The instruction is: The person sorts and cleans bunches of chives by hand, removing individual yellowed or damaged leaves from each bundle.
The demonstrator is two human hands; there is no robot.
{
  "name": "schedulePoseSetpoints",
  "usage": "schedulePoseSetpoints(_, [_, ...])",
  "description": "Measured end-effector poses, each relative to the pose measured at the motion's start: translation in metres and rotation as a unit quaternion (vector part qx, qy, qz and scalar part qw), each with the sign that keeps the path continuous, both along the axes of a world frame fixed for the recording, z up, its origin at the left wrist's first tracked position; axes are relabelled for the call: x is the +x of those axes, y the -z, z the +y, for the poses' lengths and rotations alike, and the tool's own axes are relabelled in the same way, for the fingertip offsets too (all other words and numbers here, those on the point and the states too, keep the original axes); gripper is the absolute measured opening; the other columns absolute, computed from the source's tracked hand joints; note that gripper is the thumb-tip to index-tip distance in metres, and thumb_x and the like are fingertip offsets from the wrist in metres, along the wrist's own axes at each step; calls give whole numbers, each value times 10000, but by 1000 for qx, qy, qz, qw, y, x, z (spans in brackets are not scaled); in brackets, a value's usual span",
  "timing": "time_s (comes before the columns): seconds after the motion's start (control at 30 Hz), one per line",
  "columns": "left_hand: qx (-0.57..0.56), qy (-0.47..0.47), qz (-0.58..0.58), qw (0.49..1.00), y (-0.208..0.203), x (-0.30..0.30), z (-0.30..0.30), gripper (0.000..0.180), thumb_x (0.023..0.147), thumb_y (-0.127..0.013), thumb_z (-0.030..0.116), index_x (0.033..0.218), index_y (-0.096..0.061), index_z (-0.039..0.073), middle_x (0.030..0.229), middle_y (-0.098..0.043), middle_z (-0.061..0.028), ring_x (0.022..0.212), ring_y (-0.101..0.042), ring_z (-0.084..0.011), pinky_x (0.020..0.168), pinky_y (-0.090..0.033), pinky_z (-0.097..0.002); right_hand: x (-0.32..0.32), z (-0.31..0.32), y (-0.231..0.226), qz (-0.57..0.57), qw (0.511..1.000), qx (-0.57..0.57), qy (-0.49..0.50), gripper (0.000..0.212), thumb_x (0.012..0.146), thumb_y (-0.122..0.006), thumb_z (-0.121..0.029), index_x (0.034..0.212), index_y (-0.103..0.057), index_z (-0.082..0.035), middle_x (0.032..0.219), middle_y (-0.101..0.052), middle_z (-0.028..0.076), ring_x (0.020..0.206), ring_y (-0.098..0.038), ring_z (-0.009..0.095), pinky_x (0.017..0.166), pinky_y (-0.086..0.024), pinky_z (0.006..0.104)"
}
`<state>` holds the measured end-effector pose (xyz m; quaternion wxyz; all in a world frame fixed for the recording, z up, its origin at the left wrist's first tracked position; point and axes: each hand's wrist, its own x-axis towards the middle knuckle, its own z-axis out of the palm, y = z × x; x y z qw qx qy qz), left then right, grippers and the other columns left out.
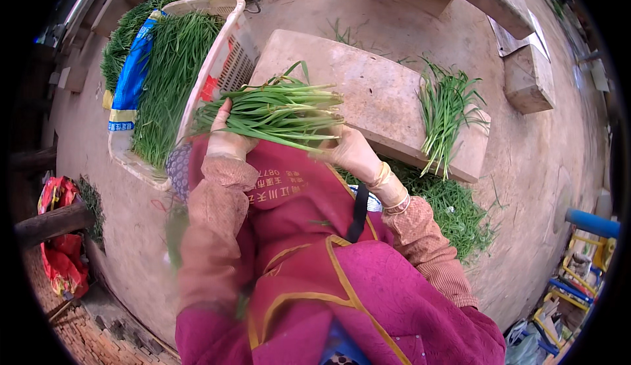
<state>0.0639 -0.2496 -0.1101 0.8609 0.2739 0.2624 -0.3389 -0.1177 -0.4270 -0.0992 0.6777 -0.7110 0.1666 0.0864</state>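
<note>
A thick bunch of garlic chives [282, 109] lies level in front of my red apron, its pale stem ends pointing right. My left hand [230, 138] is closed around the leafy side, thumb on top. At the cut ends, my right hand [355, 155] has its fingers closed on the lower stems; its fingertips are partly hidden. Rubber bands [394, 191] circle my right wrist. Just beyond the bunch is a low stone slab [355, 79], with a smaller heap of chives [444, 112] draped across its right end.
On the left stands a white plastic basket [230, 43] packed with long chives and a blue sack strip [137, 69]. Loose green trimmings [453, 214] lie on the floor by the slab. Another stone block [529, 79] is at the far right. Red plastic bags [62, 253] lie at left.
</note>
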Motion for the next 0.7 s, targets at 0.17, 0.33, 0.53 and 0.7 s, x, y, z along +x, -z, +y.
schedulePoseSetpoints(0.17, [-49,-7,14,999,7,3,7,374,974,-398,269,1178,-589,20,1140,-629,-132,1058,-578,-300,1003,-416,-497,8,12,6,-91,970,213,73,223,861,-627,-67,1062,-646,26,755,-660,25,643,-584,84,586,-470,213])
schedulePoseSetpoints(0.33, [-33,22,-43,998,8,15,29,374,981,-421,274,1165,-594,-1,1091,-642,-144,1022,-588,-305,970,-445,-484,-43,-24,-24,31,970,242,4,149,884,-603,-89,816,-684,15,724,-675,49,585,-532,50,534,-432,198])
schedulePoseSetpoints(0.53, [-78,79,-153,982,-5,22,49,359,931,-550,222,1128,-582,-75,1092,-641,-210,1001,-627,-345,932,-500,-507,-125,-75,-6,201,938,-234,-159,275,863,-688,-276,931,-723,-13,909,-729,67,586,-609,83,533,-477,214])
schedulePoseSetpoints(0.7, [-11,68,-168,983,-5,16,49,343,917,-568,217,1117,-567,-62,1119,-629,-199,1040,-605,-382,932,-490,-548,-84,-69,-28,70,991,-56,101,249,904,-616,-162,1065,-679,18,993,-716,34,799,-621,88,763,-507,271])
